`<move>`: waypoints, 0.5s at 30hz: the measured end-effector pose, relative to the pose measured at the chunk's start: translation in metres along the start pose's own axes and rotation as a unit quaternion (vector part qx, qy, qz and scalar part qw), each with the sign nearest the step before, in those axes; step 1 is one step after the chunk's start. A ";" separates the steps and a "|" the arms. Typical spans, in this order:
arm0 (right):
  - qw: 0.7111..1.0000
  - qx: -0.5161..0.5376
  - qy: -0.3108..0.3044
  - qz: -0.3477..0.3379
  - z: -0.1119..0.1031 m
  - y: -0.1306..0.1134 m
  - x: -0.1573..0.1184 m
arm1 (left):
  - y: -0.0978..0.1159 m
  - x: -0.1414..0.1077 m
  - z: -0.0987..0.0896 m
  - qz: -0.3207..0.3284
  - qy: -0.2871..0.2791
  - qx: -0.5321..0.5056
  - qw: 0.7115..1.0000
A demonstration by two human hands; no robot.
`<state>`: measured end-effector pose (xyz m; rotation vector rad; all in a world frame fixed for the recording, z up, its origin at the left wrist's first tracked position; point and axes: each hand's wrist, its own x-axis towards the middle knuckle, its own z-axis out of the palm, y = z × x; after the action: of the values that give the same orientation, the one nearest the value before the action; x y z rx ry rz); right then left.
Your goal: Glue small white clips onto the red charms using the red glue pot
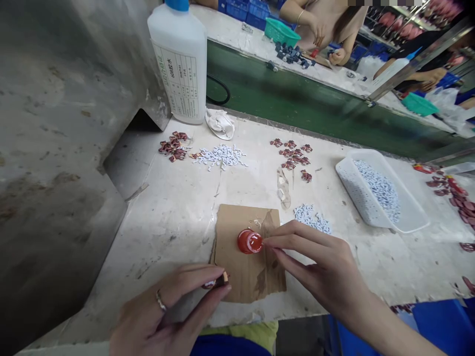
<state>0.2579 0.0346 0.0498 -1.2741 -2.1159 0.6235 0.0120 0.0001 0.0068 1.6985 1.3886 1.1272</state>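
Observation:
My left hand (166,306), with a ring on one finger, pinches a small dark-brown figure piece (221,280) between thumb and fingertips, just left of a brown cardboard sheet (237,287). On that sheet sits a small red cup (244,241) with shiny liquid inside. My right hand (322,257) comes in from the right, its fingertips pressed together at the cup's rim. Whatever they hold is too small to make out. A pile of tiny pale-blue pieces (311,218) lies just beyond my right hand.
A large white bottle (181,69) and a crumpled white cloth (220,123) stand behind. Brown figure pieces (295,154) and more pale-blue pieces (224,155) lie in clusters. A white plastic tub (352,198) is at right. Metal housing (63,148) bounds the left. People work across the divider.

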 end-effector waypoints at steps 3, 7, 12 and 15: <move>1.000 0.005 -0.003 0.001 0.001 0.001 -0.001 | 0.001 0.003 0.001 0.022 -0.006 0.029 0.999; 1.000 0.012 0.006 0.002 0.000 0.000 -0.004 | 0.004 0.006 0.003 0.040 -0.014 0.060 0.997; 0.998 0.051 0.037 0.009 -0.002 -0.015 -0.006 | 0.010 0.008 0.009 0.063 -0.010 0.012 0.998; 0.991 0.123 0.043 0.011 0.003 -0.027 -0.006 | 0.012 0.006 0.013 0.066 -0.029 -0.015 0.997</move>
<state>0.2414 0.0173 0.0637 -1.1671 -1.8910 0.7961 0.0294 0.0042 0.0131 1.8087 1.2348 1.1555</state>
